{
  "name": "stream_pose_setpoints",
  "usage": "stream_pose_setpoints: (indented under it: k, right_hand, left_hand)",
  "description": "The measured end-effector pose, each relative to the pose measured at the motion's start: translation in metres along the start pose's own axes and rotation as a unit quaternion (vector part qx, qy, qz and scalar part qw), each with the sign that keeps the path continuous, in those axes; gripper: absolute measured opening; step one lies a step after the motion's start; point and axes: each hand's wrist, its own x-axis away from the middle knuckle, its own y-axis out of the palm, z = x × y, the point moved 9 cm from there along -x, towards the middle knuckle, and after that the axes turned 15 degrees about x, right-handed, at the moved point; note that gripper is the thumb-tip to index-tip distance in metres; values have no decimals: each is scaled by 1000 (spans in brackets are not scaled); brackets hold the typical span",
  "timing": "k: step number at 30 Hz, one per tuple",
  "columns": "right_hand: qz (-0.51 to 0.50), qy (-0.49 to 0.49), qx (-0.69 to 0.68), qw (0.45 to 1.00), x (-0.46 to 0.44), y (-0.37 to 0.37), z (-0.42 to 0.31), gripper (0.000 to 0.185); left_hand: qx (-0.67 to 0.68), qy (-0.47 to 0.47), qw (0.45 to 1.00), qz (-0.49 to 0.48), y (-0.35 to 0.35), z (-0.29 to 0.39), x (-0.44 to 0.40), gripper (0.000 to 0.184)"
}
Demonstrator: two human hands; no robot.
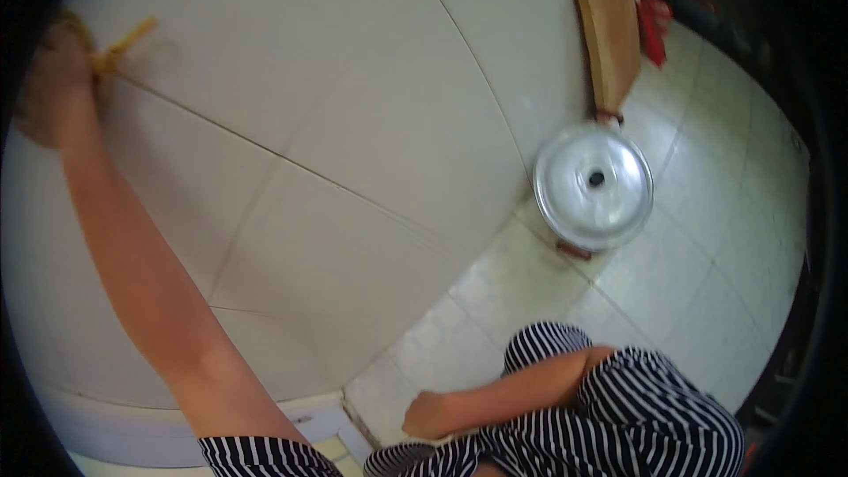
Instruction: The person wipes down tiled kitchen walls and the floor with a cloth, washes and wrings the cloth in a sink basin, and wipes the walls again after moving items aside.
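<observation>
My left hand is stretched out to the upper left, against the pale tiled wall. It is closed on a yellow cloth, whose end sticks out past the fingers. My right hand is held low in front of my body, by the striped clothing. Its fingers are curled into a fist, and I see nothing in it.
A round metal pot with a lid stands on the tiled floor at the right, close to the wall. Behind it a wooden board leans on the wall, with a red item beside it. A white frame edges the lower left.
</observation>
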Motion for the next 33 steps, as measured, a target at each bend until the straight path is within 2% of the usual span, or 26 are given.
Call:
stream_pose_setpoints:
  k: [1,2,4,6,7,8,10,11,12,13,14,15,17,18,20,21,23,26,29,30,31,32,33]
  right_hand:
    - [-3,-25,-3,1000,14,-18,-5,17]
    - [7,-5,-5,1000,7,-7,-3,17]
    - [-17,2,-22,1000,5,-7,-5,21]
    - [-71,2,-24,997,-2,0,-8,32]
    - [-71,1,-28,997,2,-5,-9,32]
    - [-54,13,-18,998,6,-16,-8,23]
    - [-43,30,-9,999,8,-22,-5,16]
    - [-43,49,-25,998,5,-20,-3,17]
    - [-42,68,-38,996,1,-18,0,17]
    - [-43,72,-23,996,0,-15,1,17]
    - [-42,81,-30,995,-2,-10,4,19]
    - [-41,90,-34,995,-4,-8,10,20]
    - [-19,52,-11,998,-6,0,11,20]
    - [-16,46,-24,999,-10,5,10,22]
    - [-13,44,-23,999,-3,1,19,24]
    - [-25,25,-32,999,3,-2,17,27]
    - [-32,2,-34,999,11,-8,10,31]
    - [-18,17,-63,998,11,-6,14,31]
    - [-20,-7,-40,999,-4,25,16,28]
    - [11,-20,-73,997,-2,22,16,27]
    - [44,-33,-107,993,-2,17,16,25]
    - [47,-37,-105,993,-2,12,14,25]
    - [41,-14,-139,989,0,4,16,24]
  left_hand:
    - [11,20,999,-29,14,23,15,52]
    - [71,25,994,-78,31,40,30,51]
    - [177,151,968,-98,11,98,68,46]
    - [208,259,943,-12,-71,187,155,45]
    - [192,249,948,55,-96,219,201,43]
    - [317,214,922,-64,-85,235,242,51]
    - [379,271,871,-155,-95,273,337,59]
    - [403,289,835,-237,-104,287,375,59]
    - [463,308,784,-276,-111,296,416,55]
    - [454,350,764,-296,-122,302,456,51]
    - [589,281,687,-320,-126,295,486,53]
    - [630,248,611,-410,-123,295,514,54]
    - [624,333,602,-370,-138,287,544,54]
    - [621,336,615,-351,-136,281,529,54]
    - [523,449,648,-324,-140,277,503,54]
    - [519,452,653,-317,-133,274,478,54]
    - [562,366,682,-291,-110,256,393,57]
    - [510,317,788,-137,-100,215,237,53]
    - [280,250,925,60,-86,152,103,43]
    - [214,211,952,59,-68,122,63,45]
    - [-39,203,976,64,-60,106,33,49]
    - [-65,167,976,123,-45,81,2,53]
    - [-67,171,975,126,-39,90,-9,53]
